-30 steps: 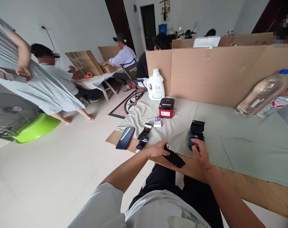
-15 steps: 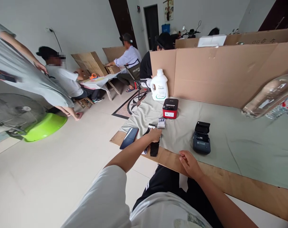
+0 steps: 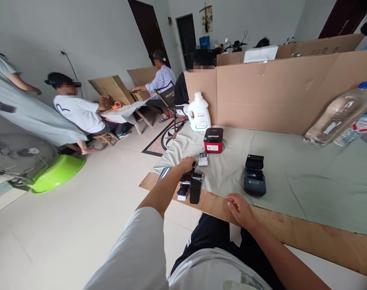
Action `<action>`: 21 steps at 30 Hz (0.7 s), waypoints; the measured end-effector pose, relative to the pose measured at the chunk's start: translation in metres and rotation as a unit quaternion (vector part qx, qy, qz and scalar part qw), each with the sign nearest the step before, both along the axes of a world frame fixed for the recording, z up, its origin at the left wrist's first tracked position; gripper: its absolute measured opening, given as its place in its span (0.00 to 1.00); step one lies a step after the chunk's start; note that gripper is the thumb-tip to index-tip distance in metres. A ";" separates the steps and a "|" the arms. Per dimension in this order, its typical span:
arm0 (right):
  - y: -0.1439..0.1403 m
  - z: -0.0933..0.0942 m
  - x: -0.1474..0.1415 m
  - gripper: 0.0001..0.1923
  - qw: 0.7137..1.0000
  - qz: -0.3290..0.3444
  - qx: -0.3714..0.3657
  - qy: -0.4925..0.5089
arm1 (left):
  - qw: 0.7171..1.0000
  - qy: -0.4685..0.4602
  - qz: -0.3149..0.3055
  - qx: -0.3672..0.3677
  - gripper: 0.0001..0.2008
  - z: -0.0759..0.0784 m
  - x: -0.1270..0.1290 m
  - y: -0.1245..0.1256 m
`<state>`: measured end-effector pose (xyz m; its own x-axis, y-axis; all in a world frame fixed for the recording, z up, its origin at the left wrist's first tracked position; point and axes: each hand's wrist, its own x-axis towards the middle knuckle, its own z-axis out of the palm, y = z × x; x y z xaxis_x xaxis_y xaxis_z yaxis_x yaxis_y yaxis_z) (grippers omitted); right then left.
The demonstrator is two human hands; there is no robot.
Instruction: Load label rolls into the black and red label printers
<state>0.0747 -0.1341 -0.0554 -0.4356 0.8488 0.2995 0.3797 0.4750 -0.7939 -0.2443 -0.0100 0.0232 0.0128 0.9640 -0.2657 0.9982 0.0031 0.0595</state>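
My left hand (image 3: 188,162) is closed at the far end of the dark strips, its fingers on a small black roll (image 3: 194,164). Just below it, a black strip (image 3: 196,189) and a shiny black-and-white strip (image 3: 184,188) lie side by side across the table's edge. A small roll with black-and-white print (image 3: 203,159) stands to the right of the hand. My left forearm partly covers a phone (image 3: 164,174). Loosely curled and holding nothing, my right hand (image 3: 240,208) rests at the wooden edge, below a dark label printer (image 3: 255,180) with its lid up.
Farther back are a red-and-black printer (image 3: 213,141) and a white jug (image 3: 199,112). A cardboard wall (image 3: 262,98) borders the table, with plastic bottles (image 3: 337,114) at right. Several people are beyond; a fan (image 3: 23,155) stands on the floor at left.
My left hand has moved up and left, off the black strip, and a small black roll now shows at its fingers. My right hand stays put. The standing person has shifted left.
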 end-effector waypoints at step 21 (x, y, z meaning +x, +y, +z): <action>0.019 0.020 0.012 0.30 0.944 -0.096 -0.176 0.261 | 0.892 -0.365 -0.243 -0.113 0.17 0.054 0.170 -0.020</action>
